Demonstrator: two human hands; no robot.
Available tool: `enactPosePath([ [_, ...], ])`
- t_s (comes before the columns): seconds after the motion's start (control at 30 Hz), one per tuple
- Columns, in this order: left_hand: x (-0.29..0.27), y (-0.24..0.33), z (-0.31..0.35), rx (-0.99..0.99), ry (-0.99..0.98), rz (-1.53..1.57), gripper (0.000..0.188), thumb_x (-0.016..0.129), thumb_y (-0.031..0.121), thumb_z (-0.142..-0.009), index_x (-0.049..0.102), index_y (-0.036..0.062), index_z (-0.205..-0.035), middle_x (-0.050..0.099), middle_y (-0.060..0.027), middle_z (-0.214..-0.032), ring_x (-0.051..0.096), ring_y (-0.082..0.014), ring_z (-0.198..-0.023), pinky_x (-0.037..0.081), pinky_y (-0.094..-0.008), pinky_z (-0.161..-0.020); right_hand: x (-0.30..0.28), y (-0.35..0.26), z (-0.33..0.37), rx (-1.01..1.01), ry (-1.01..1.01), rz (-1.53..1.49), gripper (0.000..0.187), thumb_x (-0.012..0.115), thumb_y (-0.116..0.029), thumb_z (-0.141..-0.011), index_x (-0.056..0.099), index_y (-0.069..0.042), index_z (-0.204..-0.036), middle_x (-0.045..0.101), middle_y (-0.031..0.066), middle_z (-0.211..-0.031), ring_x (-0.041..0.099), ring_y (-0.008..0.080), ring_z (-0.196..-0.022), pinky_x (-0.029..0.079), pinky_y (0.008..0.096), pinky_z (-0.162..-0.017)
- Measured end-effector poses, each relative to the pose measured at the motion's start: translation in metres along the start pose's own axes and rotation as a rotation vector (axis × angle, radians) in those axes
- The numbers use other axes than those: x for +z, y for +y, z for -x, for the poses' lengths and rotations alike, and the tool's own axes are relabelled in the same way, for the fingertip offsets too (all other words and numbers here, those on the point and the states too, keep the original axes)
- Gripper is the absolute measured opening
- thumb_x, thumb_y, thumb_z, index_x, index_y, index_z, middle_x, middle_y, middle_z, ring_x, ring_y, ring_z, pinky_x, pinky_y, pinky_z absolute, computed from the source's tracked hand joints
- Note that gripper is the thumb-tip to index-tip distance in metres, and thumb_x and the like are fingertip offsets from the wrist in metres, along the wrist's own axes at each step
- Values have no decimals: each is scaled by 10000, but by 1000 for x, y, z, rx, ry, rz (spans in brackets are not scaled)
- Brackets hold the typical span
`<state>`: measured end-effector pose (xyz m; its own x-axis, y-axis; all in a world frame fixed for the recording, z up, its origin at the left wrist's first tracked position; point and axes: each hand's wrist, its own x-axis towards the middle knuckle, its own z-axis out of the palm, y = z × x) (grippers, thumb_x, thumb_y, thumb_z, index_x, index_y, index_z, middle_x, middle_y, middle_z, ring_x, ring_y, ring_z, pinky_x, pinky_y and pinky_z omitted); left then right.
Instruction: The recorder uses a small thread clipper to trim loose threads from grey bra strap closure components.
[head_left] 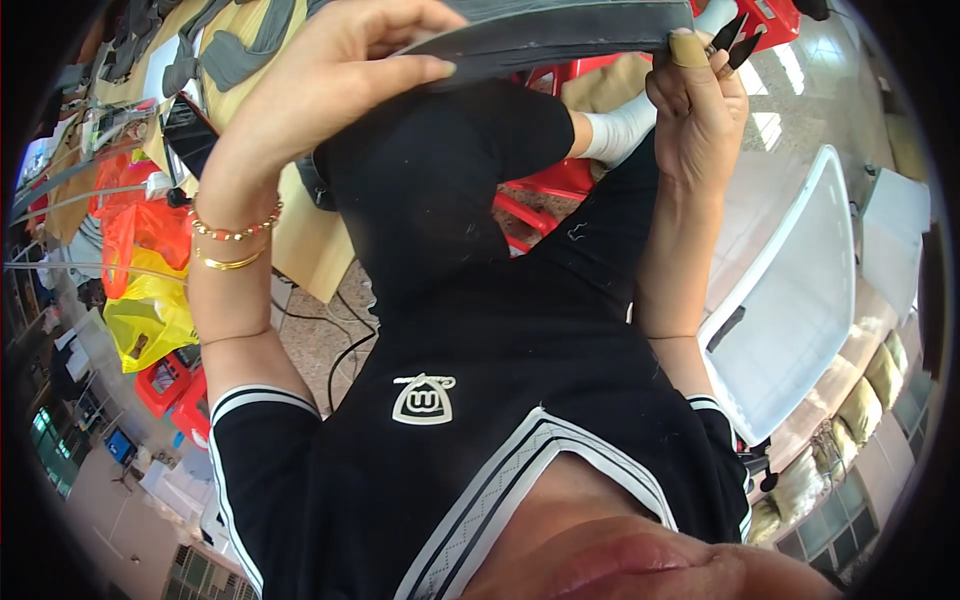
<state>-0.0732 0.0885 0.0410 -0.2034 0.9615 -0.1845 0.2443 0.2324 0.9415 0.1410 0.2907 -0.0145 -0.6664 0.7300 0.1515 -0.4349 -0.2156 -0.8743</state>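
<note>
A dark grey fabric piece, folded into a band, is stretched between my two hands over my lap. My left hand pinches its left end between thumb and fingers. At the other end, my right hand presses the fabric under a thumb that wears a tan finger cover. The same hand also holds small snips, whose two dark pointed blades stick out past the fingers, apart from each other. Their handles are hidden in the palm.
More grey fabric pieces lie on a wooden table at the left. Red plastic stools stand beyond my legs. To the right is a white plastic bin. An orange-red bag and a yellow bag hang left; cables cross the floor.
</note>
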Motion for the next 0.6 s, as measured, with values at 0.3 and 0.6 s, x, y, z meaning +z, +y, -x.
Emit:
enactPosePath([
  [0.3,-34,-42,0,-71,102,79,168,619,126,-959,665,8,-1071,637,67,-918,563,-1,-851,452,-167,-784,-15,5,-23,-34,78,-9,93,647,-82,-946,657,-9,-1003,469,-57,-650,370,25,-520,287,189,-469],
  [0.6,-48,-69,15,-90,160,35,179,647,263,-967,675,87,-983,590,113,-861,506,35,-806,369,-129,-752,-33,32,-47,108,98,-44,108,625,-97,-960,577,-73,-866,407,-58,-627,348,34,-502,260,189,-452],
])
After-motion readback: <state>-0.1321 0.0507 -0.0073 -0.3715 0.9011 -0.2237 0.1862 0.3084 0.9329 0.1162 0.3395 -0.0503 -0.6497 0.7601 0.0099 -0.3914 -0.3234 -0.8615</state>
